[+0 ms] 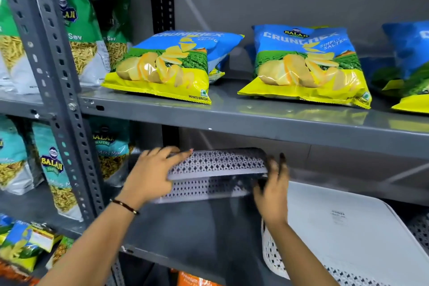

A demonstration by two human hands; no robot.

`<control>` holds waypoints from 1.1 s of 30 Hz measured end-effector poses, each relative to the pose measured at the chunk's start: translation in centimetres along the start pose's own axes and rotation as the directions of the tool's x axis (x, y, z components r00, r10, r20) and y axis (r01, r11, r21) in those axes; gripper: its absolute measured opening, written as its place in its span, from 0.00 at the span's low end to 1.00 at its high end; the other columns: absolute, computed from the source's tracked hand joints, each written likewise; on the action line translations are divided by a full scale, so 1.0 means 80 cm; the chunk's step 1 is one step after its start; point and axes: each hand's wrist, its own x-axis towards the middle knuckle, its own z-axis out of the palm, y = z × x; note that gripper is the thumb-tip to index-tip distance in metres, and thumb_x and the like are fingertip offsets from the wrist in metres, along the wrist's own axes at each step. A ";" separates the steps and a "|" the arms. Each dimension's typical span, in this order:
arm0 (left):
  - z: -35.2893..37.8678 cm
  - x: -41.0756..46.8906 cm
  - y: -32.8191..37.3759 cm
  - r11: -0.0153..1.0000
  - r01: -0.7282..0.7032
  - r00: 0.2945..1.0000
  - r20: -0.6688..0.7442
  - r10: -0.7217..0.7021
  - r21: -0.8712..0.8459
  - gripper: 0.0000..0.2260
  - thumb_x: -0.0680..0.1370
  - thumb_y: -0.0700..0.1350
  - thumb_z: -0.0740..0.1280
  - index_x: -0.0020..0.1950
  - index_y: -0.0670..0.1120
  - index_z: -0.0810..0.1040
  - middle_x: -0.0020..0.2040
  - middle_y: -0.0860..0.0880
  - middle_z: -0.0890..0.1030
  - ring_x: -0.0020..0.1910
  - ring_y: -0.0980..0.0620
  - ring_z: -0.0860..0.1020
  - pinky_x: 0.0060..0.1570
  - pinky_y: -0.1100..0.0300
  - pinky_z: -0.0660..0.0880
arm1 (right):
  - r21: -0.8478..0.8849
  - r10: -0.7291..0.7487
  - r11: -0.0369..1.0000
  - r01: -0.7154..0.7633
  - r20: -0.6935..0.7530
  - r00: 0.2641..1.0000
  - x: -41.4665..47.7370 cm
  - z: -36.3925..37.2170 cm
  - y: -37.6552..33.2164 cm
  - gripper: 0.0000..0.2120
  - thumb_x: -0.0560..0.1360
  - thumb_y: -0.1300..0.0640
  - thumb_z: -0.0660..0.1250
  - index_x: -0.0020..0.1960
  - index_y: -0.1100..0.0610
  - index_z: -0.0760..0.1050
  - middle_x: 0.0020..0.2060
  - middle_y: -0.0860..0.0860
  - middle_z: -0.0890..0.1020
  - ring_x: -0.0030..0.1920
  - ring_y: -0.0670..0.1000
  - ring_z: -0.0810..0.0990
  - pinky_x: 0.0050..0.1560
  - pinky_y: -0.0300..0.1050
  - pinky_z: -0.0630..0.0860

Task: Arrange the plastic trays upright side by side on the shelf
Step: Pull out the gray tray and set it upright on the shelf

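A grey plastic tray with perforated lattice sides stands on its long edge at the back of the middle shelf. My left hand grips its left end, fingers over the top rim. My right hand, blurred, presses against its right end. A second white tray lies upside down on the same shelf to the right, its flat bottom with a small label facing up.
Blue and yellow chip bags lie on the shelf above, low over the tray. A perforated grey upright post stands at the left, with green and teal snack bags beyond it. More packets sit below.
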 end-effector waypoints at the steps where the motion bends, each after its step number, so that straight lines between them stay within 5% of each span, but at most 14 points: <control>1: -0.017 0.005 -0.008 0.995 -0.007 1.000 0.022 0.009 -0.096 0.38 0.60 0.42 0.60 0.70 0.61 0.65 0.64 0.51 0.77 0.61 0.46 0.75 0.59 0.49 0.72 | 0.105 0.058 0.993 -0.054 -0.036 0.998 0.006 -0.010 -0.001 0.35 0.70 0.71 0.66 0.72 0.56 0.56 0.68 0.61 0.66 0.61 0.65 0.73 0.59 0.58 0.74; 3: -0.043 0.017 -0.017 0.971 -0.001 1.000 0.021 0.006 -0.237 0.36 0.60 0.40 0.56 0.68 0.61 0.68 0.64 0.50 0.77 0.62 0.46 0.76 0.60 0.52 0.73 | 0.202 0.190 0.961 -0.186 0.001 0.982 0.014 -0.030 0.003 0.32 0.72 0.69 0.64 0.72 0.56 0.56 0.50 0.58 0.76 0.40 0.62 0.79 0.42 0.54 0.75; 6: -0.056 0.034 -0.019 0.969 0.041 0.997 0.072 -0.025 -0.243 0.32 0.61 0.44 0.55 0.65 0.59 0.73 0.65 0.49 0.78 0.64 0.46 0.75 0.62 0.55 0.72 | 0.015 0.202 0.979 -0.204 0.085 0.976 0.015 -0.033 0.014 0.21 0.74 0.69 0.62 0.66 0.64 0.65 0.34 0.63 0.79 0.33 0.66 0.78 0.34 0.48 0.67; 8: -0.043 0.039 -0.017 0.972 0.081 0.997 0.036 -0.075 -0.222 0.29 0.63 0.47 0.54 0.62 0.55 0.77 0.61 0.46 0.81 0.60 0.43 0.78 0.60 0.52 0.73 | -0.032 0.239 0.971 -0.237 0.076 0.968 0.014 -0.029 0.012 0.15 0.74 0.68 0.61 0.60 0.66 0.68 0.34 0.67 0.80 0.32 0.66 0.77 0.32 0.48 0.66; 10: -0.014 0.037 -0.022 0.974 0.139 0.974 -0.153 -0.167 -0.179 0.25 0.66 0.48 0.54 0.58 0.45 0.80 0.52 0.39 0.84 0.53 0.39 0.81 0.56 0.47 0.74 | -0.069 0.272 0.961 -0.268 0.060 0.961 0.015 -0.025 0.009 0.13 0.74 0.68 0.60 0.58 0.65 0.69 0.34 0.67 0.80 0.30 0.62 0.73 0.32 0.48 0.66; 12: 0.022 0.021 -0.027 0.938 0.271 0.917 -0.237 -0.320 -0.216 0.20 0.70 0.42 0.62 0.61 0.42 0.76 0.56 0.38 0.80 0.56 0.39 0.78 0.56 0.43 0.74 | -0.112 0.305 0.949 -0.296 0.074 0.949 0.017 -0.022 0.010 0.14 0.73 0.69 0.59 0.59 0.63 0.68 0.35 0.67 0.80 0.30 0.60 0.71 0.32 0.49 0.67; 15: 0.074 -0.018 -0.027 0.755 0.472 0.824 -0.077 -0.561 -0.456 0.31 0.70 0.38 0.69 0.71 0.45 0.62 0.69 0.40 0.69 0.64 0.38 0.72 0.58 0.41 0.74 | -0.164 0.375 0.921 -0.354 0.124 0.919 0.018 -0.017 0.017 0.14 0.73 0.68 0.58 0.59 0.61 0.67 0.38 0.66 0.81 0.35 0.64 0.78 0.35 0.54 0.75; 20: 0.124 -0.050 -0.023 0.324 0.671 0.653 0.323 -0.685 -0.667 0.21 0.75 0.36 0.62 0.67 0.47 0.70 0.57 0.39 0.81 0.54 0.37 0.78 0.54 0.47 0.75 | -0.279 0.552 0.831 -0.481 0.301 0.778 0.013 -0.016 0.021 0.15 0.73 0.62 0.61 0.59 0.59 0.66 0.51 0.65 0.80 0.50 0.66 0.78 0.44 0.51 0.72; 23: 0.136 -0.046 -0.039 0.307 0.704 0.640 0.384 -0.665 -0.640 0.21 0.74 0.33 0.60 0.64 0.48 0.74 0.55 0.41 0.83 0.53 0.38 0.79 0.55 0.47 0.76 | -0.290 0.612 0.791 -0.539 0.357 0.706 0.008 -0.018 0.018 0.15 0.70 0.61 0.62 0.57 0.58 0.72 0.53 0.62 0.81 0.53 0.64 0.78 0.50 0.50 0.74; 27: 0.132 -0.034 -0.045 0.273 0.672 0.681 0.430 -0.594 -0.688 0.19 0.72 0.25 0.57 0.55 0.40 0.79 0.58 0.41 0.79 0.58 0.41 0.77 0.58 0.51 0.73 | -0.269 0.637 0.770 -0.579 0.376 0.673 -0.001 -0.016 0.011 0.09 0.68 0.61 0.64 0.48 0.59 0.75 0.49 0.61 0.82 0.48 0.62 0.79 0.46 0.47 0.75; 30: 0.128 -0.029 -0.039 0.219 0.664 0.670 0.438 -0.599 -0.715 0.22 0.73 0.23 0.54 0.65 0.33 0.71 0.62 0.47 0.71 0.59 0.47 0.72 0.55 0.56 0.68 | -0.271 0.613 0.790 -0.550 0.395 0.684 -0.013 -0.013 0.006 0.12 0.70 0.65 0.61 0.52 0.62 0.76 0.51 0.64 0.81 0.52 0.65 0.78 0.47 0.49 0.73; 33: 0.137 -0.031 -0.043 0.274 0.675 0.670 0.413 -0.617 -0.685 0.25 0.73 0.25 0.53 0.69 0.37 0.68 0.67 0.39 0.72 0.60 0.37 0.76 0.50 0.55 0.71 | -0.270 0.588 0.809 -0.523 0.393 0.707 -0.026 -0.011 0.005 0.09 0.72 0.65 0.59 0.50 0.63 0.76 0.51 0.64 0.81 0.51 0.64 0.78 0.43 0.46 0.68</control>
